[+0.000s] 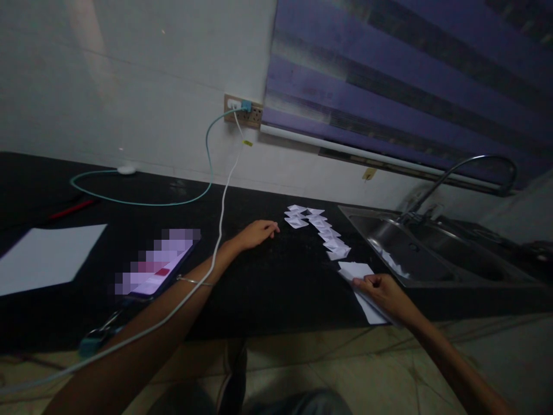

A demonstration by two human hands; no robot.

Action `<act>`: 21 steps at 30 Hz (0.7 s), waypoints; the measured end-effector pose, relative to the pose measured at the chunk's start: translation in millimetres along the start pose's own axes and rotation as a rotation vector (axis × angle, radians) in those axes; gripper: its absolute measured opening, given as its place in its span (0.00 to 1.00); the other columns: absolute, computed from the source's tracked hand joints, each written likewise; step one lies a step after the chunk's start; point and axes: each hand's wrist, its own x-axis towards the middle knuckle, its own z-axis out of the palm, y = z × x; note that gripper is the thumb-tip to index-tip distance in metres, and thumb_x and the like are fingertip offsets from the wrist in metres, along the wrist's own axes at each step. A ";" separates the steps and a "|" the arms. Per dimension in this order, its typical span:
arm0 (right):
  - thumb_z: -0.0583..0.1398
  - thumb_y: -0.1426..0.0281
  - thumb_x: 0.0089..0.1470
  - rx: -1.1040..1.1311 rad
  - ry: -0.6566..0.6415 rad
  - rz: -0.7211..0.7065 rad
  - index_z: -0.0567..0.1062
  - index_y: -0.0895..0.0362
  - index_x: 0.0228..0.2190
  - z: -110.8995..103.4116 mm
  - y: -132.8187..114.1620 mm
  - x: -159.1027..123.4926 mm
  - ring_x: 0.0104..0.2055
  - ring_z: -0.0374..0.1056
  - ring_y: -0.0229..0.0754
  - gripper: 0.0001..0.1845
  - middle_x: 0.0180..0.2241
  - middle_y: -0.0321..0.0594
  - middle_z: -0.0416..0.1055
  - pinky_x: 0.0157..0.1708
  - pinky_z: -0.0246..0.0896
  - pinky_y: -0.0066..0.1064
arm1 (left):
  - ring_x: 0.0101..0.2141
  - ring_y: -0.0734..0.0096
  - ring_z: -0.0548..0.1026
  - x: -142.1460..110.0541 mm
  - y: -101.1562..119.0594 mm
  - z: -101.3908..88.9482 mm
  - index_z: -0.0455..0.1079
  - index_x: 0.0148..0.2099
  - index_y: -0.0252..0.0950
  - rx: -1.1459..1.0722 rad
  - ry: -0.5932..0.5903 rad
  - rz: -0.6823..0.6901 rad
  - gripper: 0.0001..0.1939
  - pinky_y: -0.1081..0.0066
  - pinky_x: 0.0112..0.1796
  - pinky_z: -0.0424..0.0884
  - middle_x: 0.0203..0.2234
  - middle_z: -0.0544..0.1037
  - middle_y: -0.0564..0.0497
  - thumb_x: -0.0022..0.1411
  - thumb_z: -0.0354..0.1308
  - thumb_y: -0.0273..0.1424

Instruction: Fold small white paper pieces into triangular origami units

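Observation:
My left hand (259, 233) rests on the black counter, palm down, with its fingers loosely stretched and slightly bent, holding nothing. A little to its right lie several small folded white paper boats (329, 235), set in overlapping rows that run from the back toward the sink. My right hand (382, 293) pinches the edge of some white paper (356, 269) at the front right of the counter. The paper looks like more than one sheet or a folded one; part of it is hidden under the hand.
A steel sink (401, 245) with a curved faucet (453, 167) is at the right. On the left lie a phone (158, 268) and a white sheet (52, 256). A white cable (222, 213) crosses over my left forearm from the wall socket (257, 115); a teal cable (207, 150) loops behind.

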 end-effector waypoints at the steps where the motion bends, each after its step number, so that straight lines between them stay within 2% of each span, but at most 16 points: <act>1: 0.58 0.37 0.50 -0.003 -0.010 0.003 0.57 0.53 0.17 -0.1 -1.5 -0.1 0.22 0.45 0.33 0.35 0.19 0.30 0.49 0.22 0.40 0.29 | 0.35 0.68 0.74 0.1 0.6 0.1 0.77 0.43 0.34 0.002 0.010 0.001 0.22 0.69 0.41 0.68 0.33 0.78 0.48 0.73 0.44 0.40; 4: 0.51 0.36 0.55 -0.081 -0.042 -0.016 0.62 0.54 0.18 -0.2 -6.4 -2.0 0.22 0.51 0.36 0.35 0.19 0.33 0.54 0.23 0.46 0.30 | 0.36 0.67 0.75 0.8 0.1 1.1 0.77 0.43 0.34 -0.010 0.039 -0.006 0.25 0.68 0.42 0.68 0.32 0.78 0.48 0.74 0.41 0.40; 7: 0.49 0.41 0.61 -0.240 -0.059 -0.118 0.68 0.55 0.18 -0.3 -8.9 -5.9 0.24 0.59 0.39 0.35 0.20 0.37 0.63 0.28 0.54 0.32 | 0.35 0.66 0.75 1.1 -1.7 2.1 0.78 0.44 0.33 -0.037 0.037 -0.037 0.29 0.67 0.41 0.68 0.33 0.78 0.47 0.75 0.38 0.43; 11: 0.48 0.48 0.66 -0.302 -0.118 -0.188 0.77 0.57 0.28 -3.8 -8.2 -10.7 0.34 0.72 0.46 0.32 0.29 0.42 0.76 0.39 0.63 0.36 | 0.34 0.66 0.75 0.9 -2.6 2.2 0.78 0.46 0.33 -0.035 0.027 -0.056 0.31 0.67 0.40 0.69 0.34 0.78 0.46 0.75 0.37 0.45; 18: 0.48 0.51 0.66 -0.377 -0.153 -0.259 0.77 0.57 0.33 -17.4 -9.3 -11.4 0.35 0.74 0.48 0.28 0.32 0.47 0.78 0.37 0.66 0.37 | 0.38 0.64 0.76 -0.4 2.0 1.1 0.77 0.44 0.32 -0.003 0.025 -0.024 0.26 0.66 0.44 0.70 0.34 0.78 0.46 0.74 0.39 0.42; 21: 0.50 0.53 0.65 -0.432 -0.056 -0.325 0.76 0.57 0.29 -31.9 -25.3 -12.8 0.30 0.71 0.46 0.26 0.28 0.46 0.76 0.32 0.62 0.36 | 0.37 0.64 0.76 -0.7 3.9 0.4 0.76 0.44 0.32 -0.003 0.023 -0.025 0.24 0.66 0.44 0.70 0.35 0.79 0.46 0.74 0.41 0.40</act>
